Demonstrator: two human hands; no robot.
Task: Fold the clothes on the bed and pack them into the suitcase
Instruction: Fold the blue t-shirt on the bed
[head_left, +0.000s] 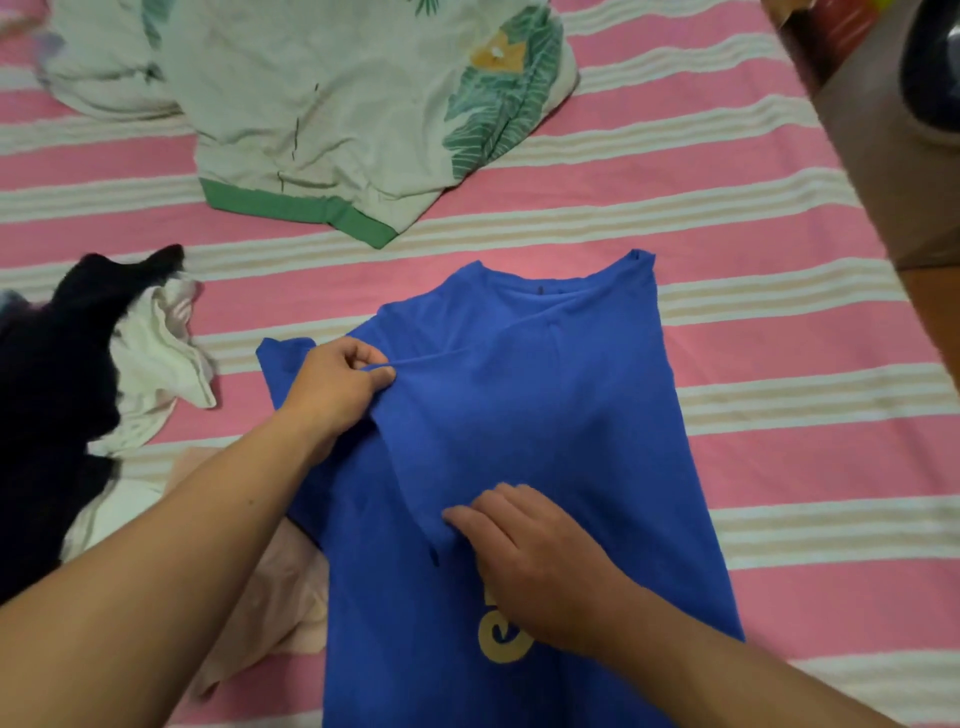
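A blue T-shirt (545, 405) with a yellow print lies spread on the pink striped bed (753, 364), collar away from me. My left hand (337, 384) pinches a fold of the shirt near its left shoulder. My right hand (524, 545) pinches the same fold lower down, near the shirt's middle. The left side of the shirt is lifted between the two hands. No suitcase is in view.
A pile of black and white clothes (78, 389) lies at the left. A pale pink garment (280, 597) sits under the shirt's left edge. A white leaf-print garment with a green hem (337, 114) lies at the back. A brown surface (883, 156) borders the bed's right edge.
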